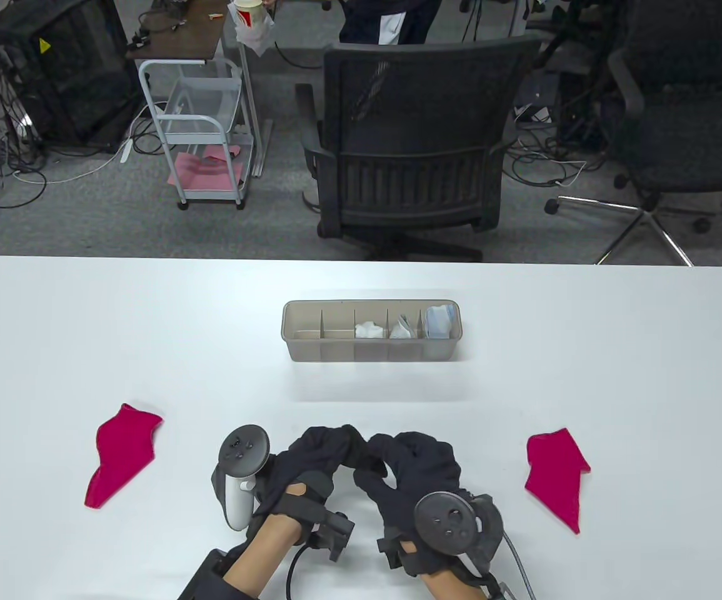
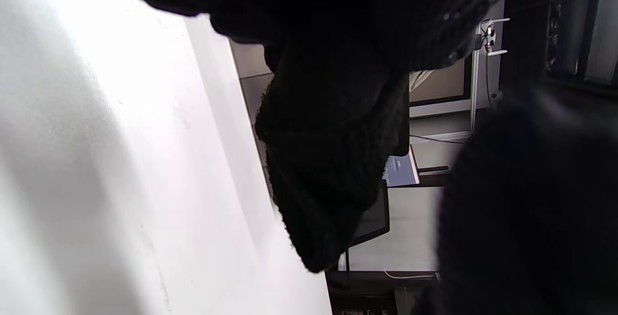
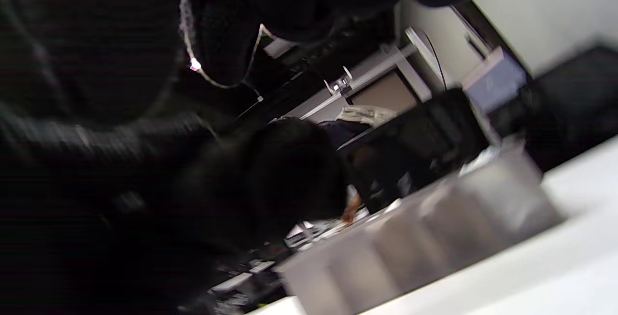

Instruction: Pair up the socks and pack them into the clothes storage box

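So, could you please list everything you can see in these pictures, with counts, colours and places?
Storage box: one, grey-beige, divided into compartments, table centre.
Packed socks: three bundles, white, white-grey and light blue, in the box's three right compartments; the left compartments are empty.
Red socks: two, flat on the table, one at the left, one at the right.
Black fabric: dark, probably socks, held between both hands; count unclear.
Table: one, white.
Office chairs: two, black, behind the table and at far right.
Cart: one, white, far left.
Left hand: black glove, grips the fabric.
Right hand: black glove, grips the fabric.
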The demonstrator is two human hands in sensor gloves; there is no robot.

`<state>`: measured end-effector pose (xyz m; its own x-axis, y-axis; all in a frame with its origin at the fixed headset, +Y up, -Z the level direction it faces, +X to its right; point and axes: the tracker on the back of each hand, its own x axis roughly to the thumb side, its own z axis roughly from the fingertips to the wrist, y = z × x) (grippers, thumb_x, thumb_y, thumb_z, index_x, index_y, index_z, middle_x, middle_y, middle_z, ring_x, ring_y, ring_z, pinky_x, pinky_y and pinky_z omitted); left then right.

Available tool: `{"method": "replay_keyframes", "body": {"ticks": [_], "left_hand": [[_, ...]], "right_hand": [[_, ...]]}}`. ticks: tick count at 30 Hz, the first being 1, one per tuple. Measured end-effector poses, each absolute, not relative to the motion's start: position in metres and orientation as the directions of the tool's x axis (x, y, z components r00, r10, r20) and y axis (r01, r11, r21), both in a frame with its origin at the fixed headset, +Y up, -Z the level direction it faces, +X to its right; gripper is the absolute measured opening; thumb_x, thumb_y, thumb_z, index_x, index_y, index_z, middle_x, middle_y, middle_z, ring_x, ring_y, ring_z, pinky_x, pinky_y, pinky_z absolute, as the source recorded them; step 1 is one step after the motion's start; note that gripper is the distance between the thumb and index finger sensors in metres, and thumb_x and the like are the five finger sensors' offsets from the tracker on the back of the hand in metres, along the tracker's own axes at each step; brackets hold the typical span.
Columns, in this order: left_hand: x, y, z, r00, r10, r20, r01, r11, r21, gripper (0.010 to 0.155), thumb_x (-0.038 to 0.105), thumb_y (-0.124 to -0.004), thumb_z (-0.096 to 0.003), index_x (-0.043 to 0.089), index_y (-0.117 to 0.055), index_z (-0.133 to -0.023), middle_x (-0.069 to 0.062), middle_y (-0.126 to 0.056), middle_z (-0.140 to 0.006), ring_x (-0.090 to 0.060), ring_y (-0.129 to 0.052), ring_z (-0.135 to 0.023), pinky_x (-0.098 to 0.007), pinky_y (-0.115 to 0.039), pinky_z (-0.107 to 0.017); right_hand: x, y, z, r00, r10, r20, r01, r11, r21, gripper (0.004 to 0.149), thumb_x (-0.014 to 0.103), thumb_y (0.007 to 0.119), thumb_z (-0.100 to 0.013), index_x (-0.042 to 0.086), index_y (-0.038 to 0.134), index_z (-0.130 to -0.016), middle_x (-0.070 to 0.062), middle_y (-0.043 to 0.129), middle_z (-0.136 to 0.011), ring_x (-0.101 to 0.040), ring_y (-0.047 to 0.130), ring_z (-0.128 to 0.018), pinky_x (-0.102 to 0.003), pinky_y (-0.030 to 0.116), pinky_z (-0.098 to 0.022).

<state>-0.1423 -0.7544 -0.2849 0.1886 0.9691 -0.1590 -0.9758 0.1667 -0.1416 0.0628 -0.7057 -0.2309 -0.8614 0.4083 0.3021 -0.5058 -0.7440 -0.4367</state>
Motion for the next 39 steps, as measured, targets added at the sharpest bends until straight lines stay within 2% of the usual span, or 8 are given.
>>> {"method": "replay_keyframes", "body": {"ticks": [3, 8, 13, 17, 20, 27, 31, 39], "left_hand": [[-0.134, -0.746, -0.278, 0.223, 0.969, -0.107, -0.970, 0.210, -0.122, 0.070, 0.046, -0.076, -0.0463, -0.012, -0.074, -0.086, -0.016, -0.082, -0.061, -0.035, -0.077, -0.045, -0.062, -0.063, -0.040], [-0.130, -0.735, -0.275, 0.361, 0.932, 0.025, -0.931, 0.362, -0.040, 0.062, 0.035, -0.083, -0.0436, -0.011, -0.079, -0.084, -0.018, -0.086, -0.059, -0.036, -0.080, -0.043, -0.062, -0.065, -0.040], [-0.127, -0.733, -0.275, 0.324, 0.943, 0.072, -0.940, 0.329, -0.085, 0.059, 0.037, -0.084, -0.0431, -0.007, -0.083, -0.083, -0.018, -0.088, -0.059, -0.036, -0.082, -0.045, -0.063, -0.066, -0.041], [-0.127, -0.735, -0.281, 0.036, 0.999, 0.008, -0.959, 0.037, -0.282, 0.054, 0.039, -0.082, -0.0445, 0.002, -0.085, -0.084, -0.017, -0.089, -0.061, -0.036, -0.082, -0.047, -0.063, -0.067, -0.043], [-0.118, -0.745, -0.282, -0.177, 0.968, -0.178, -0.821, -0.245, -0.516, 0.053, 0.037, -0.084, -0.0452, 0.003, -0.083, -0.086, -0.018, -0.087, -0.066, -0.038, -0.080, -0.052, -0.064, -0.063, -0.046], [-0.135, -0.740, -0.292, -0.056, 0.995, -0.084, -0.893, -0.087, -0.442, 0.054, 0.040, -0.086, -0.0429, 0.012, -0.085, -0.090, -0.013, -0.091, -0.070, -0.036, -0.086, -0.053, -0.060, -0.069, -0.044], [-0.149, -0.724, -0.295, 0.083, 0.996, -0.025, -0.947, 0.071, -0.312, 0.057, 0.035, -0.088, -0.0418, 0.008, -0.083, -0.092, -0.019, -0.091, -0.071, -0.040, -0.085, -0.051, -0.060, -0.068, -0.040], [-0.169, -0.661, -0.355, 0.314, 0.948, 0.049, -0.946, 0.317, -0.074, 0.062, 0.036, -0.083, -0.0444, 0.004, -0.073, -0.096, -0.024, -0.082, -0.076, -0.043, -0.079, -0.053, -0.062, -0.062, -0.041]], "right_hand": [[0.054, -0.709, -0.230, -0.948, 0.238, 0.212, -0.316, -0.790, -0.526, 0.055, 0.060, 0.090, -0.031, 0.033, 0.083, -0.078, 0.000, 0.085, -0.071, -0.020, 0.079, -0.055, -0.043, 0.068, -0.050], [0.050, -0.709, -0.231, -0.932, 0.332, 0.142, -0.360, -0.821, -0.444, 0.046, 0.044, 0.090, -0.037, 0.025, 0.088, -0.079, -0.004, 0.090, -0.068, -0.022, 0.082, -0.053, -0.044, 0.069, -0.048], [0.062, -0.713, -0.243, -0.933, 0.356, 0.054, -0.347, -0.851, -0.395, 0.036, 0.036, 0.085, -0.041, 0.026, 0.090, -0.075, -0.003, 0.092, -0.065, -0.022, 0.083, -0.053, -0.044, 0.070, -0.049], [0.083, -0.731, -0.262, -0.852, 0.521, -0.052, -0.503, -0.842, -0.195, 0.037, 0.036, 0.079, -0.040, 0.029, 0.087, -0.076, -0.001, 0.090, -0.067, -0.020, 0.081, -0.056, -0.043, 0.070, -0.051], [0.095, -0.741, -0.271, -0.632, 0.774, -0.041, -0.773, -0.633, -0.044, 0.036, 0.036, 0.078, -0.040, 0.031, 0.086, -0.075, 0.001, 0.087, -0.069, -0.019, 0.079, -0.059, -0.043, 0.067, -0.053], [0.109, -0.755, -0.274, -0.563, 0.824, 0.068, -0.815, -0.567, 0.121, 0.036, 0.044, 0.082, -0.041, 0.043, 0.086, -0.076, 0.006, 0.090, -0.086, -0.023, 0.083, -0.079, -0.049, 0.066, -0.065], [0.120, -0.751, -0.273, -0.622, 0.778, 0.092, -0.778, -0.627, 0.039, 0.057, 0.051, 0.077, -0.042, 0.032, 0.070, -0.095, -0.004, 0.077, -0.105, -0.034, 0.068, -0.097, -0.055, 0.057, -0.070], [0.125, -0.735, -0.269, -0.828, 0.540, 0.151, -0.554, -0.830, -0.068, 0.066, 0.055, 0.073, -0.042, 0.032, 0.055, -0.102, -0.005, 0.058, -0.117, -0.036, 0.047, -0.107, -0.059, 0.046, -0.074]]}}
